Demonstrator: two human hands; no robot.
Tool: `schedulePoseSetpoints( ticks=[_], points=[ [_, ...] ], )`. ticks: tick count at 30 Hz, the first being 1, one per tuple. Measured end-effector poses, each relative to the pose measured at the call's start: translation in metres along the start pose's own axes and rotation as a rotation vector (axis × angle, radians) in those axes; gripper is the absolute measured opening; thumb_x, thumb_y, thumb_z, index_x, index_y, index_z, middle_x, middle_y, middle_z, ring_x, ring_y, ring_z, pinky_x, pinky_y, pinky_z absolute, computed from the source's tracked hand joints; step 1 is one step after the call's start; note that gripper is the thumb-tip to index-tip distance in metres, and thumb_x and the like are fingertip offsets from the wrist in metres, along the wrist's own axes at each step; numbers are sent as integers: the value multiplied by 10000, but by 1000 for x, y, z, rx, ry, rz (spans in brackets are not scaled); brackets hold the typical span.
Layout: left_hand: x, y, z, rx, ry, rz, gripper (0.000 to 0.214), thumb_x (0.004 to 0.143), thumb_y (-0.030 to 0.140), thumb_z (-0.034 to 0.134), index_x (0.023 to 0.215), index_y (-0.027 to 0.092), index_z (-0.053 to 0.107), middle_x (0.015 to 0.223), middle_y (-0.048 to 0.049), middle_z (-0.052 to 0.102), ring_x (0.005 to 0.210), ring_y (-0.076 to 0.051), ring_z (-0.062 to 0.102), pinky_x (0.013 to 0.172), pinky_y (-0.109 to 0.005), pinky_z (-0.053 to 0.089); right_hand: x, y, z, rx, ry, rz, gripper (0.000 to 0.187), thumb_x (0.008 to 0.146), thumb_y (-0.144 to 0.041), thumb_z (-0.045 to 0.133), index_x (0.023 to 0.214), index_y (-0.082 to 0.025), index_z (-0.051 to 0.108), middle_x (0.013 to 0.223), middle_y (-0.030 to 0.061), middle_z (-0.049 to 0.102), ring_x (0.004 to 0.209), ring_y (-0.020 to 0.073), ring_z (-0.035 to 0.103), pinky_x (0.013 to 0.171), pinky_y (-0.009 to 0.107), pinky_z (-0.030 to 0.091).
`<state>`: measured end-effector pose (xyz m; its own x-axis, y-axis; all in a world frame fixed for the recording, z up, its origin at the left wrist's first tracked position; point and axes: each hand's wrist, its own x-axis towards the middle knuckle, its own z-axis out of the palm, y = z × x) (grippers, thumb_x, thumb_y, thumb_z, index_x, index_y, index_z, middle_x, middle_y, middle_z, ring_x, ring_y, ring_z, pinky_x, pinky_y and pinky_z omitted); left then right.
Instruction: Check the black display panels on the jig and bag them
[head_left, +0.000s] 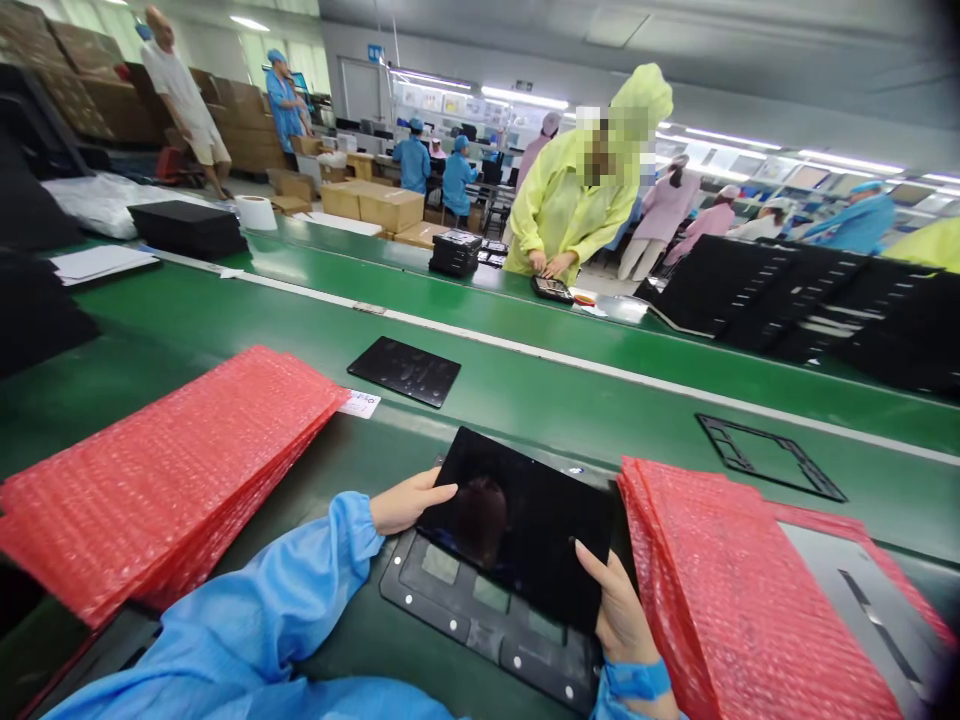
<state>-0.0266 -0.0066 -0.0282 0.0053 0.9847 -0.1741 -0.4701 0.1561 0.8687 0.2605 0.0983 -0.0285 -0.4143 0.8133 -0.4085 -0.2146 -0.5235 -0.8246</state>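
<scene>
I hold a glossy black tablet panel (517, 520) by its two side edges, slightly tilted above a black moulded tray (480, 620) that lies on the green bench in front of me. My left hand (405, 500), in a blue sleeve, grips the panel's left edge. My right hand (615, 610) grips its lower right corner. A stack of red bubble-wrap bags (172, 470) lies to the left, and another stack of red bags (742, 600) lies right beside my right hand.
A second black panel (405, 370) and a black frame (769, 455) lie on the green conveyor (585, 390). Across it a person in a yellow coat (577, 190) handles a device. Black tray stacks (817, 300) stand far right, cardboard boxes (375, 205) behind.
</scene>
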Motion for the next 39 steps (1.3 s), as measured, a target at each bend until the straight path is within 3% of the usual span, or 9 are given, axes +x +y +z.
schedulePoseSetpoints(
  ticks=[5, 10, 18, 26, 39],
  points=[
    [0, 0, 0, -30, -1, -16, 437, 780, 318, 707, 1192, 185, 644, 1073, -84, 713, 1041, -239, 624, 988, -374, 390, 0, 0, 1, -26, 9, 0, 593, 648, -333, 828, 1194, -202, 637, 1110, 72, 718, 1037, 311, 668, 933, 450, 528],
    [-2, 3, 2, -63, 10, -48, 430, 769, 310, 716, 1173, 178, 652, 1051, -95, 720, 954, -228, 658, 923, -360, 432, 0, -2, 5, -52, -3, 0, 555, 639, -353, 831, 1149, -205, 670, 1105, 84, 719, 1003, 317, 681, 915, 451, 532],
    [-2, 5, 4, -76, 21, -42, 390, 761, 301, 723, 1123, 167, 673, 1050, -97, 720, 957, -226, 659, 925, -345, 424, 1, -1, 2, -28, -73, 14, 491, 708, -321, 788, 1167, -207, 656, 1123, 71, 712, 988, 292, 690, 925, 431, 525],
    [-2, 5, 3, -53, 18, -51, 387, 758, 337, 724, 1093, 149, 682, 1017, -103, 722, 932, -228, 657, 919, -348, 419, -1, -6, 5, -4, -96, 13, 627, 642, -315, 828, 1228, -228, 624, 1107, 84, 717, 944, 300, 702, 900, 433, 528],
    [-1, 6, 4, -45, 0, -55, 401, 757, 343, 721, 1108, 154, 678, 1028, -105, 719, 954, -240, 651, 938, -364, 408, 0, -6, 5, -3, -128, 26, 562, 683, -294, 799, 1217, -236, 632, 1170, 81, 691, 963, 296, 696, 895, 424, 529]
  ],
)
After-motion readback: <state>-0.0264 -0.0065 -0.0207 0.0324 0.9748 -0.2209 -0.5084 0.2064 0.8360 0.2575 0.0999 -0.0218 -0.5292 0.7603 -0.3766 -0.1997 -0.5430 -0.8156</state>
